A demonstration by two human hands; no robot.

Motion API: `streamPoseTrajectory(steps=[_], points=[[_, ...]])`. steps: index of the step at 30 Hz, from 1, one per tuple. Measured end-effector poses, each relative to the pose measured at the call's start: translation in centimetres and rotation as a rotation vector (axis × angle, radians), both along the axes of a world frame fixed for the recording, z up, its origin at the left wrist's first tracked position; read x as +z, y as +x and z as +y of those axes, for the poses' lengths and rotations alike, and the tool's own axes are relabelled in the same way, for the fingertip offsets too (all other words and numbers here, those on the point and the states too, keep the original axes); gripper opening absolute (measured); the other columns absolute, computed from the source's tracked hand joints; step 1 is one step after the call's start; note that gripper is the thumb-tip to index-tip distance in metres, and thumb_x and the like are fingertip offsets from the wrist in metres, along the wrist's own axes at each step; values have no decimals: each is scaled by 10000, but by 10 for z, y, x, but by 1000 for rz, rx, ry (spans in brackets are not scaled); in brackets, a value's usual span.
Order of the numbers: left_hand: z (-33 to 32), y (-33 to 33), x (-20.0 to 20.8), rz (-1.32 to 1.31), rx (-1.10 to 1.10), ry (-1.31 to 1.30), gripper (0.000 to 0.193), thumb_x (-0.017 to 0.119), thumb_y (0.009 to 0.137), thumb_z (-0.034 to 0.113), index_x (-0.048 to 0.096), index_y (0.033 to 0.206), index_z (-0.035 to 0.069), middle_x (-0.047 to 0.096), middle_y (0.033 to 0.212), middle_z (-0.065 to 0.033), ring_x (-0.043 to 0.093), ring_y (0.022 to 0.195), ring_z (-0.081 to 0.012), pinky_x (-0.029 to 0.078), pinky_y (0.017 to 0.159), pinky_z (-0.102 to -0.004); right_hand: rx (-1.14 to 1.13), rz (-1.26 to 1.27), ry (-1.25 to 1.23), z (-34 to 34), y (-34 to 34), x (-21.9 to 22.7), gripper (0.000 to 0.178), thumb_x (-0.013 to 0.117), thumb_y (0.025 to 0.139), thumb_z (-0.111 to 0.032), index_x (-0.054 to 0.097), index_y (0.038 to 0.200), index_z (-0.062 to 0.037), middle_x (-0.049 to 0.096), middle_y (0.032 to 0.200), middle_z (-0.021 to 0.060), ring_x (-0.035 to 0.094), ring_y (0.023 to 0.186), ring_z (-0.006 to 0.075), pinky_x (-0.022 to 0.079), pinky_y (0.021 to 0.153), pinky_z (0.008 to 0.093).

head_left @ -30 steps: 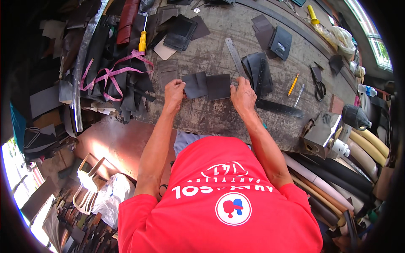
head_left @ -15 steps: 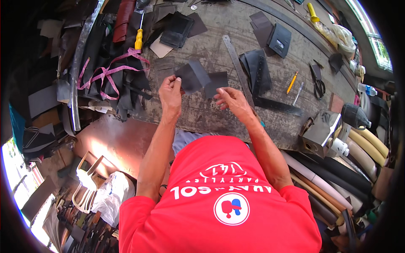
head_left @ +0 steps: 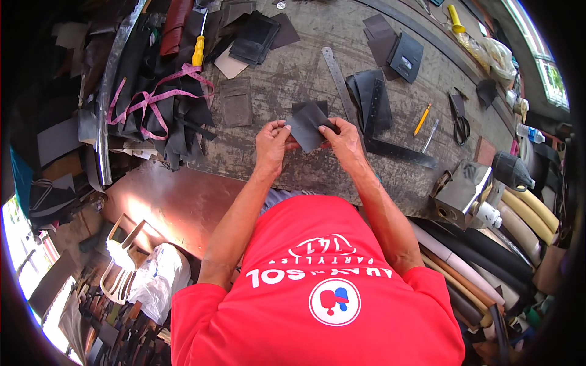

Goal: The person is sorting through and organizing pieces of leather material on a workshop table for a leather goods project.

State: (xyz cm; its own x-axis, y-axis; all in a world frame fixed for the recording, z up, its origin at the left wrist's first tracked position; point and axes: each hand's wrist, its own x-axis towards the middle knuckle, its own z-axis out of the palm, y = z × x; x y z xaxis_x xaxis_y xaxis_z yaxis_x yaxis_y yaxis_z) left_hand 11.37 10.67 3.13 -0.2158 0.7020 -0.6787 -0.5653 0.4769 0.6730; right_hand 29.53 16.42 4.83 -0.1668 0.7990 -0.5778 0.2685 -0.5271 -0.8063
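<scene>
Leaning over the near edge of a worn workbench (head_left: 293, 79), a person in a red shirt (head_left: 317, 287) holds a dark leather piece (head_left: 307, 125) up between both hands, just above the bench's middle. The left hand (head_left: 271, 143) is closed on the piece's left edge, thumb and fingertips pinched together, while the right hand (head_left: 345, 143) grips the right edge, its fingers curled around the back. Just beyond the right hand lies a steel ruler (head_left: 337, 82), running away from the person, with a stack of black leather strips (head_left: 369, 100) touching its right side and a black carpenter's square (head_left: 400, 152) below them. To the right sit a yellow pencil (head_left: 422, 119) and black scissors (head_left: 459, 119). Left of the hands a flat grey wallet panel (head_left: 235, 102) rests on the bench, near a heap of black leather draped with a pink measuring tape (head_left: 155, 97). Farther off, a yellow-handled screwdriver (head_left: 198, 49) lies toward the far left edge.
</scene>
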Motion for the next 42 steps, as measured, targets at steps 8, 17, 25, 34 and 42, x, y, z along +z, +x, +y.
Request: streamPoseTrajectory(steps=[8,17,25,34,42], points=[[-5,0,-11,4,-228,-102,174,619,976,83,583,1085,-47,706,900,-147,712,704,-192,605,592,-284,70,-311,399,18,-6,-4,295,699,890,-145,669,1134,18,706,846,182,696,750,280,527,707,387],[1,-2,-2,173,-534,-210,210,649,960,120,631,1081,-50,721,877,-142,693,654,-174,569,552,-299,330,-438,566,42,-16,-20,276,725,863,-95,661,1093,44,692,935,272,660,923,463,519,780,490],[-6,-47,-14,1355,-517,344,196,637,894,45,676,1084,68,637,998,-117,628,982,-319,516,857,-399,365,-471,567,45,-13,-33,275,737,852,-81,662,1079,56,686,938,289,662,938,466,516,777,512],[10,-35,-39,1552,-714,635,402,677,905,122,639,1302,175,522,1324,-132,452,1317,-356,401,1053,-490,401,-513,481,49,-15,-29,350,777,857,-146,670,1122,57,699,969,292,689,963,446,530,770,494],[7,-29,-46,1594,-726,616,453,738,887,276,633,1320,195,499,1360,-124,420,1353,-349,355,1085,-498,394,-552,507,47,-14,-36,351,791,846,-154,687,1117,43,708,944,273,703,927,421,542,758,484]])
